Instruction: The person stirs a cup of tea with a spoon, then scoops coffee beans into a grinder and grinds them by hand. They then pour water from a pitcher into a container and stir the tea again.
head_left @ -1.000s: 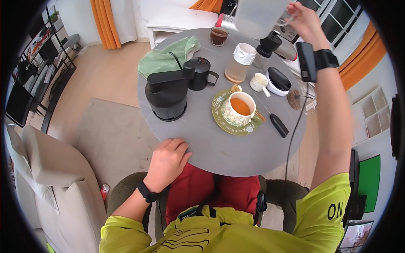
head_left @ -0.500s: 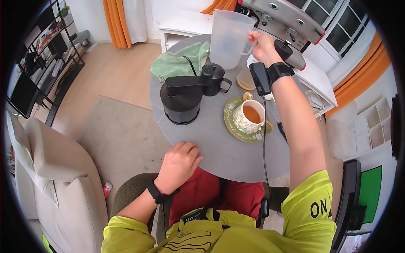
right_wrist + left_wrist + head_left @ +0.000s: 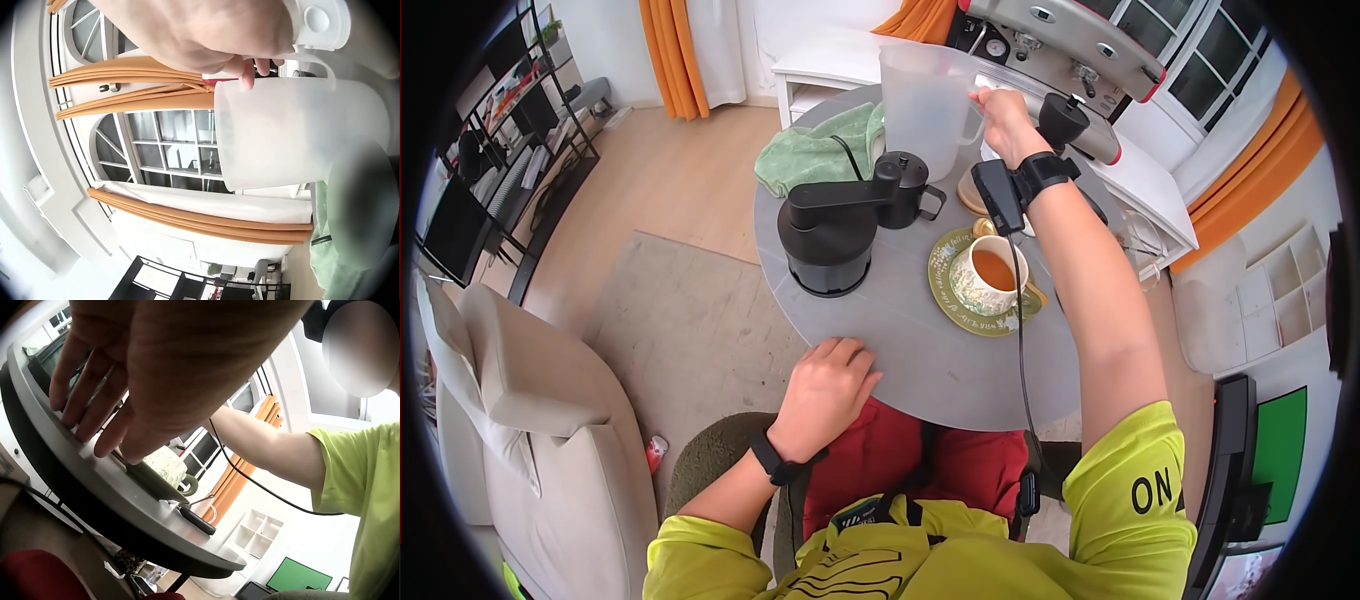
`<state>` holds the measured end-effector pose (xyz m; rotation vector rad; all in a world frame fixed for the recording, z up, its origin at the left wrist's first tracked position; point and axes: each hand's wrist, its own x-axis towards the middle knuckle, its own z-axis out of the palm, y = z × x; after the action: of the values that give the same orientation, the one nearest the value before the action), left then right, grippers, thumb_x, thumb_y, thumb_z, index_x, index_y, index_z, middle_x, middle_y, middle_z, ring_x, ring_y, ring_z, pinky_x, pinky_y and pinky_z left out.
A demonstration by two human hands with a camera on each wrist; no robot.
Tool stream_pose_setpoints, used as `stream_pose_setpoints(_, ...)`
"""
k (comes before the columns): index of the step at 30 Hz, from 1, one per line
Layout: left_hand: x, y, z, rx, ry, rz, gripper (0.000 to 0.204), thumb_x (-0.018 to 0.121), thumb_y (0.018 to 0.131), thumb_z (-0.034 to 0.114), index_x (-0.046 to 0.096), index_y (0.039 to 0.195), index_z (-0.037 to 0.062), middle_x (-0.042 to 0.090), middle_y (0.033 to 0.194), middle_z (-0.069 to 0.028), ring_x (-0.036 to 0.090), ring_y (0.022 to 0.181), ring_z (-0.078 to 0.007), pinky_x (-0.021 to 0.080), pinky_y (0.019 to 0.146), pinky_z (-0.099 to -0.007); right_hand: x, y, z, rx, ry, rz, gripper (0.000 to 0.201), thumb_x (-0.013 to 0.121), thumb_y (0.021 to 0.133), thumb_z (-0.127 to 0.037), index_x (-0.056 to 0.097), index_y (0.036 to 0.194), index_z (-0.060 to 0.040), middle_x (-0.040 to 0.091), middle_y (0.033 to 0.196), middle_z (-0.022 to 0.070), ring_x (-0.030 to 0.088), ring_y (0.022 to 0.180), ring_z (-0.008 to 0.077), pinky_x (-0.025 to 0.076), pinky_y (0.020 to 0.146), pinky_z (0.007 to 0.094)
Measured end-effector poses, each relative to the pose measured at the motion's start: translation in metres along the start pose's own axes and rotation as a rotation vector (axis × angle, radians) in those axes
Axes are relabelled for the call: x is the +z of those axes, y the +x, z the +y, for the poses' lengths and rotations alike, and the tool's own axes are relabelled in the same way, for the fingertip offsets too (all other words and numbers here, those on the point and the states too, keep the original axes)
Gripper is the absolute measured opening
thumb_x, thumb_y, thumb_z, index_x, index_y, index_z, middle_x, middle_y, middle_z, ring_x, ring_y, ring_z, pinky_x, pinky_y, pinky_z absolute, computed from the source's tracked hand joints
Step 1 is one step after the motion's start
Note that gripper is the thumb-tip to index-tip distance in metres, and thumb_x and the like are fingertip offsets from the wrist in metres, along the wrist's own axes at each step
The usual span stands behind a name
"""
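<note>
In the head view my right hand (image 3: pixel 1007 118) grips the handle of a tall, translucent plastic pitcher (image 3: pixel 922 105) at the back of the round grey table (image 3: pixel 930 385). The right wrist view shows the pitcher (image 3: pixel 281 134) on its side, with my curled fingers by its rim and handle. My left hand (image 3: pixel 825 385) rests at the table's near edge, fingers relaxed, holding nothing. Below my right wrist stands a patterned cup (image 3: pixel 985 285) of orange-brown liquid, on a green saucer (image 3: pixel 945 295). My right forearm partly covers a glass vessel (image 3: pixel 972 192) behind the cup.
Left of the cup stand a black rounded vessel with a long handle (image 3: pixel 830 250) and a black lidded pot (image 3: pixel 910 190). A green cloth (image 3: pixel 810 155) lies at the back left. An espresso machine (image 3: pixel 1055 45) stands beyond the table. A black cable (image 3: pixel 1022 350) hangs from my right wrist.
My right hand brought the pitcher from the upper right, leftward and down to the table's back; lately it shifted slightly left and lower. My left hand stayed at the table edge.
</note>
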<state>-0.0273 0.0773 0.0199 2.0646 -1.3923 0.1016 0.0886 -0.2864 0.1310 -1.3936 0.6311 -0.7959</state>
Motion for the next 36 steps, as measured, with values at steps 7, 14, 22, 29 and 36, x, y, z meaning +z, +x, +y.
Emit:
stream_pose_setpoints(7,0.0,-0.001,0.0,0.003,0.003,-0.004,0.019,0.068,0.076,0.013,0.063,0.09,0.0008,0.061,0.098,-0.0129,0.059,0.091,-0.0293,0.049,0.079,-0.0384,0.002,-0.003,0.013,0.023,0.01,0.009,0.023,0.052,0.094,-0.007,0.052,0.11,0.0091,0.057,0.103,0.0107,0.052,0.097,0.0178,0.039,0.088,0.0304)
stream_pose_setpoints(14,-0.001,0.0,0.001,0.011,0.003,-0.008,0.019,0.068,0.076,0.013,0.063,0.09,0.0007,0.061,0.098,-0.0128,0.059,0.091,-0.0293,0.049,0.079,-0.0382,0.0,-0.001,0.007,-0.093,-0.399,0.023,0.014,0.06,0.088,-0.015,0.063,0.093,-0.0021,0.062,0.1,0.0096,0.05,0.099,0.015,0.038,0.087,0.032)
stream_pose_setpoints(22,0.001,0.001,0.002,-0.017,0.017,-0.001,0.018,0.069,0.077,0.012,0.065,0.092,0.0022,0.063,0.099,-0.0114,0.06,0.089,-0.0303,0.051,0.075,-0.0384,-0.048,-0.007,-0.067,-0.284,-0.188,-0.182,0.019,0.056,0.091,-0.012,0.058,0.108,-0.0039,0.063,0.104,0.0064,0.058,0.096,0.0173,0.042,0.09,0.0304)
stream_pose_setpoints(29,0.001,0.003,0.006,-0.011,0.024,-0.007,0.018,0.069,0.078,0.011,0.065,0.093,0.0021,0.063,0.1,-0.0113,0.061,0.09,-0.0304,0.051,0.075,-0.0385,-0.135,-0.096,-0.086,-0.396,0.02,-0.108,0.021,0.056,0.093,-0.016,0.057,0.108,-0.0004,0.061,0.093,0.0048,0.055,0.085,0.0128,0.043,0.079,0.0254)
stream_pose_setpoints(36,0.004,0.005,0.014,-0.02,0.083,-0.017,0.019,0.069,0.078,0.01,0.065,0.095,0.0021,0.063,0.1,-0.0116,0.061,0.09,-0.0309,0.051,0.075,-0.0382,-0.212,-0.184,0.014,-0.151,0.146,-0.001,0.019,0.053,0.096,-0.018,0.057,0.104,-0.0014,0.048,0.074,-0.0021,0.039,0.061,0.005,0.033,0.055,0.0204)
